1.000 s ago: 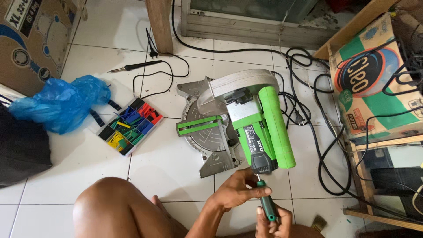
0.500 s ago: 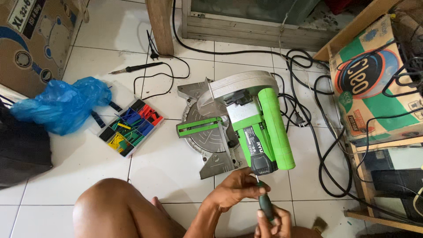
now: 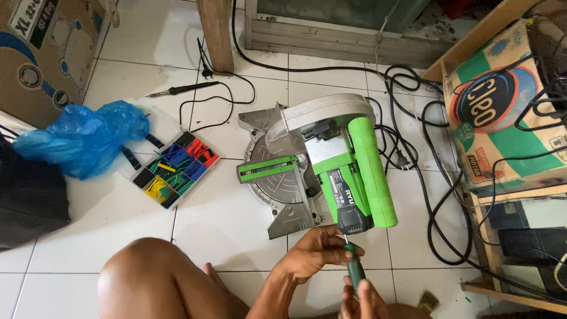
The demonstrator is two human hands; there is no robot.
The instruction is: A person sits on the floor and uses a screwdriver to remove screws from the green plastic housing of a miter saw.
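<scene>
Barely shifted, the right hand [image 3: 361,298], half cut off, grips a green screwdriver [image 3: 355,269] while the left hand [image 3: 316,251] clasps its shaft at the miter saw [image 3: 331,159].

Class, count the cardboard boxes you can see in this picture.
2: one cardboard box at the top left corner, one green-printed box on the wooden shelf at right. Others may lie outside the picture.

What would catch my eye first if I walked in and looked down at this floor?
Most striking is the bright green and grey mitre saw on the white tiled floor in the middle. Just below it, the right hand holds a green-handled screwdriver against the saw's near end, and the left hand steadies the shaft. To the left lie a tray of coloured tubing pieces and a crumpled blue plastic bag.
</scene>
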